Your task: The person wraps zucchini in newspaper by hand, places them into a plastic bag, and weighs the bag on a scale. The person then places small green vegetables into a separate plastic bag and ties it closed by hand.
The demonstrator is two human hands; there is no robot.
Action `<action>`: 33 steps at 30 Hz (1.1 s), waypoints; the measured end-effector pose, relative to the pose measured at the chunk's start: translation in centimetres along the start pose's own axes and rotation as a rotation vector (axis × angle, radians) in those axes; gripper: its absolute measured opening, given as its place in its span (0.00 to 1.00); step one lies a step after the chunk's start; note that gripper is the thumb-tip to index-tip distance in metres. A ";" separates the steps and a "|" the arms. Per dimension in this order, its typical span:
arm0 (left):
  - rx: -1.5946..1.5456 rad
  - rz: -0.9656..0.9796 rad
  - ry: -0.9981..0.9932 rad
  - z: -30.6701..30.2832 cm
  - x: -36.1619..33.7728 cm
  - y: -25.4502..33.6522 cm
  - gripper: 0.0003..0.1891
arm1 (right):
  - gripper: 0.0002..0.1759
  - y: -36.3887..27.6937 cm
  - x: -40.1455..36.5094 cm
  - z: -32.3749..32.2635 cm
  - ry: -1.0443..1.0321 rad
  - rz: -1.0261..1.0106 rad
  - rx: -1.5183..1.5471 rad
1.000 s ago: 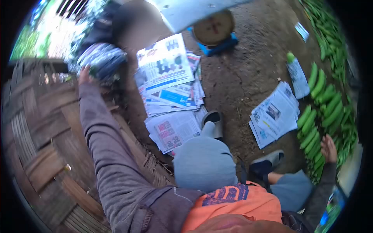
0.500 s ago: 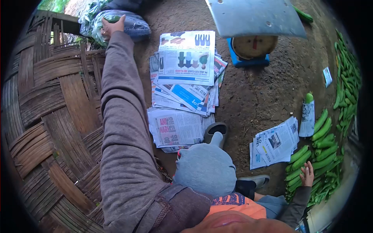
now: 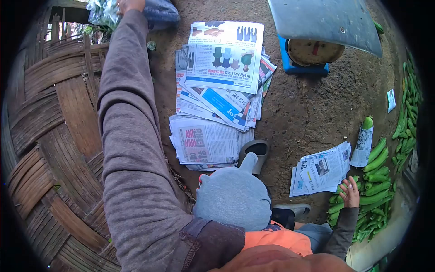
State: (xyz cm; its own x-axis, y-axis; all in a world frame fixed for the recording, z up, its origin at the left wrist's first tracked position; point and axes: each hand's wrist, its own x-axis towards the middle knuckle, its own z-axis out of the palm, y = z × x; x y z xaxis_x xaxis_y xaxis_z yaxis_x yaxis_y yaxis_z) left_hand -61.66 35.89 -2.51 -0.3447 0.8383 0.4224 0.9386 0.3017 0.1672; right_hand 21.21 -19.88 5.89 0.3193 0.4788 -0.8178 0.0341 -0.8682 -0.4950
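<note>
Left hand [image 3: 129,5]: stretched far out, resting on a plastic bag [image 3: 161,11] of greens. The fingers are cut off by the picture's top edge, so their grip cannot be told.
Right hand [image 3: 350,192]: fingers loosely spread, touching a heap of green vegetables [image 3: 374,186], closed round none.
Plastic bag: under the left fingers, near a woven bamboo mat [image 3: 50,136].
Newspaper pile [image 3: 222,86]: on bare earth, between the hands.
Small newspaper stack [image 3: 321,170]: just beside the right fingers.
Scale [image 3: 312,54]: well beyond the right fingers.
</note>
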 end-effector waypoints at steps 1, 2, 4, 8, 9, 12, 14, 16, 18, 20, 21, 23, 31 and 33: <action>-0.029 -0.051 -0.095 -1.7 -0.6 2.7 0.23 | 0.31 -0.4 -0.3 0.4 0.005 0.003 -0.012; -0.022 0.108 0.044 -0.7 -0.4 2.1 0.24 | 0.31 -0.6 -0.3 0.9 -0.019 -0.003 -0.024; -0.067 0.203 -0.103 -1.1 -0.9 2.5 0.26 | 0.31 -0.7 -0.5 2.6 -0.057 -0.013 -0.031; 0.225 0.299 -0.057 -1.3 -2.1 2.3 0.33 | 0.29 0.1 -0.9 6.3 -0.111 0.002 -0.091; 0.312 0.302 -0.021 -1.9 -2.3 2.4 0.35 | 0.27 0.5 -1.0 6.9 -0.121 0.005 -0.111; 0.062 0.109 -0.060 -3.6 -2.9 3.0 0.31 | 0.26 1.6 -0.9 7.1 -0.100 0.033 -0.156; -0.070 0.135 0.034 -3.7 -3.7 2.5 0.27 | 0.26 3.0 -0.4 6.3 -0.109 0.022 -0.208; -0.052 0.228 0.043 -4.0 -4.8 2.8 0.28 | 0.27 3.5 0.0 5.5 -0.084 -0.004 -0.255; -0.095 0.287 0.081 -6.2 -7.1 4.9 0.28 | 0.27 4.1 0.6 4.8 -0.041 -0.039 -0.272; 0.027 0.283 0.075 -3.0 -7.3 3.1 0.35 | 0.25 5.2 1.5 4.0 -0.031 -0.140 -0.313; 0.019 0.257 0.048 -1.4 -6.6 1.9 0.41 | 0.24 5.6 1.8 3.6 -0.022 -0.186 -0.332; -0.105 0.107 0.125 -1.7 -6.1 2.3 0.42 | 0.24 6.1 1.4 3.5 0.032 -0.245 -0.393; 0.121 -0.279 -0.146 -3.8 -1.4 3.3 0.18 | 0.24 10.8 1.9 3.1 0.090 -0.322 -0.536; 0.063 -0.362 -0.117 -4.2 -1.8 3.7 0.18 | 0.24 9.8 1.2 3.6 0.099 -0.303 -0.638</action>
State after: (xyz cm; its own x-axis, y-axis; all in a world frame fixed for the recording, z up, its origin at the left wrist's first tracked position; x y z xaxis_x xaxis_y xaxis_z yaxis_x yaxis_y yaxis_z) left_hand -57.64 33.59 1.09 -0.6539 0.7173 0.2405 0.7563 0.6124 0.2301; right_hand 18.48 -27.32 -0.99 0.2916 0.7236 -0.6256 0.6734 -0.6198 -0.4030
